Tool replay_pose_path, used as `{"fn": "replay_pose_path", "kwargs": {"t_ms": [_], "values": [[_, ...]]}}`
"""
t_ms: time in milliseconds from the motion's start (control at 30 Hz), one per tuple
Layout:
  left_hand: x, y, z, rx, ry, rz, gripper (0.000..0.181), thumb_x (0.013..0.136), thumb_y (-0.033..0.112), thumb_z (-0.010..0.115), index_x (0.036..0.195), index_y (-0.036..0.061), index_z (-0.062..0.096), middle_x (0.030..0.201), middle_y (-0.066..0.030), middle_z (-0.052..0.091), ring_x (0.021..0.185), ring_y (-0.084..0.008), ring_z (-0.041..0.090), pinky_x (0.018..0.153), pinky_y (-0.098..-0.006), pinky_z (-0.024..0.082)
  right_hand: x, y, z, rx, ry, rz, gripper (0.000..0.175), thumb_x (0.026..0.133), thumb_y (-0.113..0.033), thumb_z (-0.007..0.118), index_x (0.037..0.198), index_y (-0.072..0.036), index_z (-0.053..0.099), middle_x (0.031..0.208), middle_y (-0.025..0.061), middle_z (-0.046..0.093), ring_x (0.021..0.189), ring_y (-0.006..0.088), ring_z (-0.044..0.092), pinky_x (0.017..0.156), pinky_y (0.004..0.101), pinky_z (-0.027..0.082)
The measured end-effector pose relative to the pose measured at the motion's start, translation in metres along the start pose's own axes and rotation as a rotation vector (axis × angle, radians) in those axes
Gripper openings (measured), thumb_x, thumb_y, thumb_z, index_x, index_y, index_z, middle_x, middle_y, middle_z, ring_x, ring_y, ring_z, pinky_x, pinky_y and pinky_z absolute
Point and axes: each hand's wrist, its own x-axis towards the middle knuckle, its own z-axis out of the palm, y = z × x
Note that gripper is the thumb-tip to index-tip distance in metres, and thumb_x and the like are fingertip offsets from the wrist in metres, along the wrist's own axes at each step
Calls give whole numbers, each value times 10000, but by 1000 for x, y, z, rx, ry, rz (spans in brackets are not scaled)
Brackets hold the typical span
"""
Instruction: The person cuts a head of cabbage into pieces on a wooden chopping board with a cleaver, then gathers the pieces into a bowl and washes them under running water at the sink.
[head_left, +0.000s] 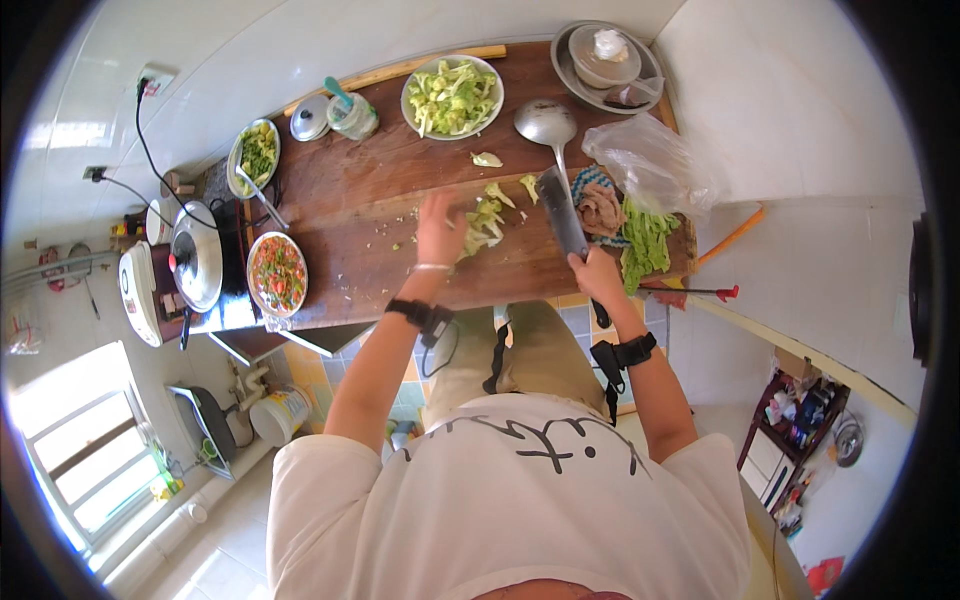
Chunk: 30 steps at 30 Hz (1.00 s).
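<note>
My right hand (600, 277) grips the handle of a cleaver (562, 214), its broad dark blade over the right part of the wooden worktop (360, 277). My left hand (439, 238), blurred, is beside cut cauliflower pieces (486, 223); whether its fingers hold a piece is unclear. One loose floret (529, 187) lies near the blade, and small crumbs are scattered left of my left hand. Behind them, a white bowl (452, 137) is heaped with cut cauliflower (454, 96). A metal ladle (545, 122) rests beyond the cleaver, its handle partly hidden by the blade.
Right of the cleaver are a brown cloth (600, 210), green leaves (646, 240) and a clear plastic bag (649, 161). A metal basin (561, 71) stands at the back right. At left are a dish of chopped peppers (277, 274), a lidded pan (196, 255) and a glass jar (354, 120).
</note>
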Motion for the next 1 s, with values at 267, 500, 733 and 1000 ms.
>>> {"fn": "replay_pose_path", "kwargs": {"t_ms": [267, 500, 733, 1000], "values": [[-95, -20, -26, 134, 167, -178, 662, 725, 93, 659, 1317, 25, 370, 1385, -204, 339, 1270, -381, 339, 1036, -438, 318, 27, -27, 19, -298, 192, -286, 238, 867, -171, 483, 917, 56, 535, 791, 300, 596, 779, 463, 575, 713, 502, 463], [-95, -16, -6, 151, 174, -212, 643, 718, 207, 743, 1221, -10, 405, 1218, -220, 415, 1097, -403, 444, 900, -440, 404, -5, -43, 36, -390, 94, -268, 311, 885, -252, 505, 1047, 7, 561, 779, 266, 614, 775, 450, 586, 703, 502, 467], [-105, -28, 0, -70, 79, -322, 387, 791, 110, 665, 1124, 38, 482, 970, -172, 467, 723, -284, 535, 616, -359, 470, -38, -33, 38, -423, -104, -366, 385, 891, -345, 478, 1091, -28, 564, 775, 249, 618, 737, 433, 593, 688, 501, 471], [-105, -26, 0, -101, 107, -311, 321, 777, 48, 648, 1054, -1, 494, 923, -153, 470, 715, -276, 525, 621, -346, 464, -56, -34, 52, -438, -158, -338, 310, 883, -293, 500, 1042, -34, 563, 752, 231, 617, 727, 426, 591, 670, 502, 466]]}}
